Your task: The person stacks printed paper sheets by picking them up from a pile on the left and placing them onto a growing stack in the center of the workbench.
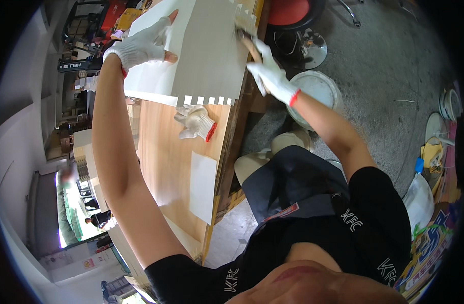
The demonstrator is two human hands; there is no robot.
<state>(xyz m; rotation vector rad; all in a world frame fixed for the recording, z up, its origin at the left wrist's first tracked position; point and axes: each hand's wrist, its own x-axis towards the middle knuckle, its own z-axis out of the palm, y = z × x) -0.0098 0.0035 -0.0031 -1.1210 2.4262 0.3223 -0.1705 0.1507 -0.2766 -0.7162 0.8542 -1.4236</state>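
Note:
My left hand (143,44), in a white knit glove with bare fingertips, lies with fingers spread on a large white sheet (151,78). Next to that sheet is a fan of greyish-white sheets (206,55), their staggered corners forming a stepped edge. My right hand (272,73), gloved in white with a red cuff, is closed around the wooden handle of a brush (250,46). The brush's blurred bristles are at the fan's right edge, by the table's side. Nearer to me, a loose white glove (194,123) with a red cuff rests on the wooden table (163,147).
A white rectangular sheet (203,187) lies on the near part of the table. Right of the table stand a round white bucket (320,88) and a red-seated stool (293,12). A white plastic bag (419,200) sits at the far right. Another person (99,219) appears in the distant left.

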